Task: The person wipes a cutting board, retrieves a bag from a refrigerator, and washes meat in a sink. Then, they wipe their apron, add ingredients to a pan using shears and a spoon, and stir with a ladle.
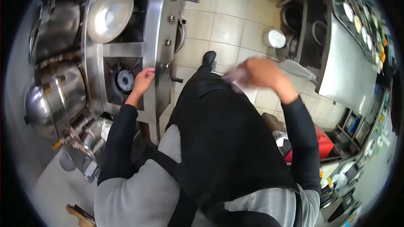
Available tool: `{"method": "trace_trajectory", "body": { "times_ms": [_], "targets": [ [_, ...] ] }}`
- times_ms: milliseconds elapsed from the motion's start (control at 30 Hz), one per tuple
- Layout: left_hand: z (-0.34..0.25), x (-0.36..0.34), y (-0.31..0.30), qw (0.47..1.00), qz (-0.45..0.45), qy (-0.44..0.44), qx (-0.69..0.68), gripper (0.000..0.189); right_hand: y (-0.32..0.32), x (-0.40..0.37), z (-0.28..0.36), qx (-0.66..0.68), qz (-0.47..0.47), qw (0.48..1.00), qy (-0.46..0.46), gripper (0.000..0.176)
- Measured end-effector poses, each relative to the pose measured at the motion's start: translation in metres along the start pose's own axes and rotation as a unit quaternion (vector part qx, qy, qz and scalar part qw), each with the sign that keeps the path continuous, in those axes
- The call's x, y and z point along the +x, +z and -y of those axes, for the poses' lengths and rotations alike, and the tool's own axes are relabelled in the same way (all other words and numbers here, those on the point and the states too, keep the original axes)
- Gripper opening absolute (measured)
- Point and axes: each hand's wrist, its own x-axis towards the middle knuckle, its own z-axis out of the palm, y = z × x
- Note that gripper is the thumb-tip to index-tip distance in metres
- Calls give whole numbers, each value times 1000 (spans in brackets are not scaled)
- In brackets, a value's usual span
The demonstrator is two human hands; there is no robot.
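My left hand (144, 80) is over the front edge of the steel stove (161, 29), beside a burner (125, 80). Its fingers are loosely curled together, and nothing shows in them. Out in front of my black apron, my right hand (261, 73) is smeared by motion. Its fingers are closed around a greyish, crumpled cloth (238, 77), which is also blurred. A pale round wok (110, 16) sits tilted on the farther burner, its dark handle pointing away to the upper right.
Large steel pots (57, 98) stand left of the stove, with smaller metal pans and ladles (86, 143) nearer me. Knobs and levers (176, 80) stick out from the stove front. A white-topped bucket (276, 38) stands on the tiled floor. To the right is a steel counter (347, 63).
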Motion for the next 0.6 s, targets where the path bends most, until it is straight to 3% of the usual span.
{"method": "trace_trajectory", "body": {
  "times_ms": [33,67,100,167,200,233,267,333,367,400,433,467,500,567,600],
  "targets": [
    [3,-1,-1,1000,4,18,-5,27,0,32,-20,-58,20,996,62,36],
    [0,-4,2,1000,0,5,-13,27,-17,44,-17,24,-16,999,-28,27],
    [-5,-4,3,1000,-3,-4,-22,26,-25,56,-2,160,7,986,-56,32],
    [9,-8,11,1000,-11,-11,-25,25,-20,75,48,355,80,886,-288,38],
    [17,-9,15,999,-2,-9,-48,25,-14,78,79,333,180,875,-301,39],
    [16,-6,12,998,-1,-1,-70,24,13,93,98,363,245,818,-372,41],
    [1,-9,11,999,-19,11,-32,24,44,112,111,319,360,809,-337,43],
    [-19,-21,12,999,-40,29,-5,22,115,150,80,239,321,873,-279,49],
    [-23,-21,10,998,-41,36,-17,22,132,167,43,271,314,869,-271,50],
    [-31,-20,6,998,-49,29,-36,22,137,174,6,216,279,909,-222,49],
    [-39,-24,5,997,-51,18,-57,22,109,156,-9,8,264,962,-71,51],
    [-46,-24,6,992,-74,42,-89,15,171,176,-92,-55,257,965,-4,48],
    [-47,-25,0,992,-74,47,-90,15,141,138,-107,-142,251,955,71,46],
    [-55,-16,-6,994,-74,82,18,19,139,92,-163,-132,185,961,158,45],
    [-60,-14,-2,991,-100,91,-4,28,146,73,-188,-18,156,973,169,46]
  ]
}}
